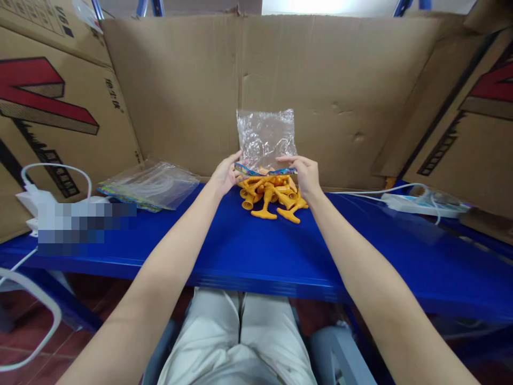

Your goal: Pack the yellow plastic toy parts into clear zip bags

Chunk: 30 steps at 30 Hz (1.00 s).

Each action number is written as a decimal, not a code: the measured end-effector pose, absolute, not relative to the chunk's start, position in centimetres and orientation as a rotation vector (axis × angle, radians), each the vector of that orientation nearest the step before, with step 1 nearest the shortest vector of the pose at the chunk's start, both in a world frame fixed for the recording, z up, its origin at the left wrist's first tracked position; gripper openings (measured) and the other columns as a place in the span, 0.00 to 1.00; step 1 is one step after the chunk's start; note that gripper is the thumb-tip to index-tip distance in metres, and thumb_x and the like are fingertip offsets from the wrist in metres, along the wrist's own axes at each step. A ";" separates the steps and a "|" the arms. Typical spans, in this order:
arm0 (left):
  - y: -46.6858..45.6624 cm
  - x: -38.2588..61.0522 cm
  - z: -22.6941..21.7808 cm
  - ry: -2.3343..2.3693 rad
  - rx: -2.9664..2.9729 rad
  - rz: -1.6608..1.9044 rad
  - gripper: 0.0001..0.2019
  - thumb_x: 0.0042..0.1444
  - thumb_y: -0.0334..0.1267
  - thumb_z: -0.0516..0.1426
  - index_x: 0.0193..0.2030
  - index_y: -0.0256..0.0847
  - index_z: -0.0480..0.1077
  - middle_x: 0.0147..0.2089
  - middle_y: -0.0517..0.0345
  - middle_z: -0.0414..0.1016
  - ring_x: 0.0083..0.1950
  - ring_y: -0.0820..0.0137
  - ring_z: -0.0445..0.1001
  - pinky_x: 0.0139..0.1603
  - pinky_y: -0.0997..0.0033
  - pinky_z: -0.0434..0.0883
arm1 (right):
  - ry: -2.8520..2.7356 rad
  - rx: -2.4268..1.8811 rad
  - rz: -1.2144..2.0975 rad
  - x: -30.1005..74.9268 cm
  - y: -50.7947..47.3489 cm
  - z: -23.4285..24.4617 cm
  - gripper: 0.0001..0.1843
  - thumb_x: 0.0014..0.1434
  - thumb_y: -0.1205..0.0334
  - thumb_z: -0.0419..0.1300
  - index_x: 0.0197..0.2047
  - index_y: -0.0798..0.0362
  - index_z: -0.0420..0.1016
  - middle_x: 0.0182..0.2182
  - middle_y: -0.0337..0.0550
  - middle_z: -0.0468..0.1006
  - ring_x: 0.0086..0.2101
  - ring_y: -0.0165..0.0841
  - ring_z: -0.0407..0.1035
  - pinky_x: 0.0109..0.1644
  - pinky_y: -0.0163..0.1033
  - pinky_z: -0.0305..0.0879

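Observation:
A clear plastic bag (266, 133) stands raised against the cardboard, its colourful printed strip along the lower edge towards me. My left hand (227, 174) grips the left end of that strip between thumb and fingers. At the right end, my right hand (306, 175) pinches the strip while its index finger stretches across the front of the bag. Just under the strip lies a heap of orange-yellow plastic T-shaped pieces (267, 200), some with hollow round ends. The bag's opening partly covers the back of the heap, so I cannot tell how many pieces are inside.
More clear bags (160, 184) with printed edges lie flat at the left on the blue table (256, 251). A white plugged device (44, 206) with cables stands far left, a white power strip (425, 206) at right. Cardboard walls (340, 80) enclose the back and sides.

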<state>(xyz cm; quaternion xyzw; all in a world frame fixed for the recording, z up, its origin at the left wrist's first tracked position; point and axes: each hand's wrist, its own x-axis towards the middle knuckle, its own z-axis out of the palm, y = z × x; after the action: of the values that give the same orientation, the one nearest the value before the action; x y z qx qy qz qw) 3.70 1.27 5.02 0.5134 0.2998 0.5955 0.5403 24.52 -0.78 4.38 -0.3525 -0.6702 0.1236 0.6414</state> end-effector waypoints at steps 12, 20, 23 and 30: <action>2.1 4.1 1.9 1.043 1.119 1.426 0.11 0.43 0.29 0.66 0.30 0.38 0.68 0.25 0.63 0.74 0.25 0.76 0.73 0.29 0.75 0.72 | -1.294 -0.823 0.748 24.9 -0.1 2.9 0.12 0.46 0.71 0.51 0.24 0.53 0.76 0.28 0.41 0.79 0.35 0.33 0.74 0.47 0.43 0.69; 1.3 3.6 2.2 0.934 1.273 1.206 0.08 0.48 0.27 0.62 0.36 0.37 0.73 0.28 0.58 0.76 0.27 0.74 0.74 0.32 0.73 0.73 | -0.920 -0.855 1.284 25.9 -0.2 3.0 0.01 0.56 0.67 0.59 0.33 0.53 0.69 0.29 0.42 0.76 0.31 0.32 0.74 0.35 0.38 0.73; 0.8 3.7 2.5 0.898 1.298 1.157 0.06 0.50 0.30 0.63 0.36 0.36 0.73 0.29 0.56 0.77 0.27 0.75 0.73 0.32 0.73 0.73 | -0.975 -0.888 1.340 25.9 -0.6 2.8 0.03 0.58 0.65 0.59 0.32 0.54 0.70 0.27 0.42 0.76 0.28 0.31 0.72 0.31 0.37 0.73; 0.5 4.2 2.6 1.049 1.321 1.325 0.09 0.58 0.36 0.58 0.28 0.38 0.63 0.17 0.65 0.67 0.17 0.78 0.65 0.20 0.79 0.62 | -0.934 -0.854 1.303 24.8 -0.7 2.7 0.08 0.58 0.70 0.57 0.27 0.53 0.67 0.22 0.35 0.71 0.23 0.26 0.66 0.27 0.33 0.68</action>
<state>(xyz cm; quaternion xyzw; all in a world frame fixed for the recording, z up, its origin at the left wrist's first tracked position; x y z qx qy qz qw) 4.24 0.53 2.59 0.5410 0.4294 0.5425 0.4781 24.79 -0.73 2.69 -0.3708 -0.4054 0.5654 0.6152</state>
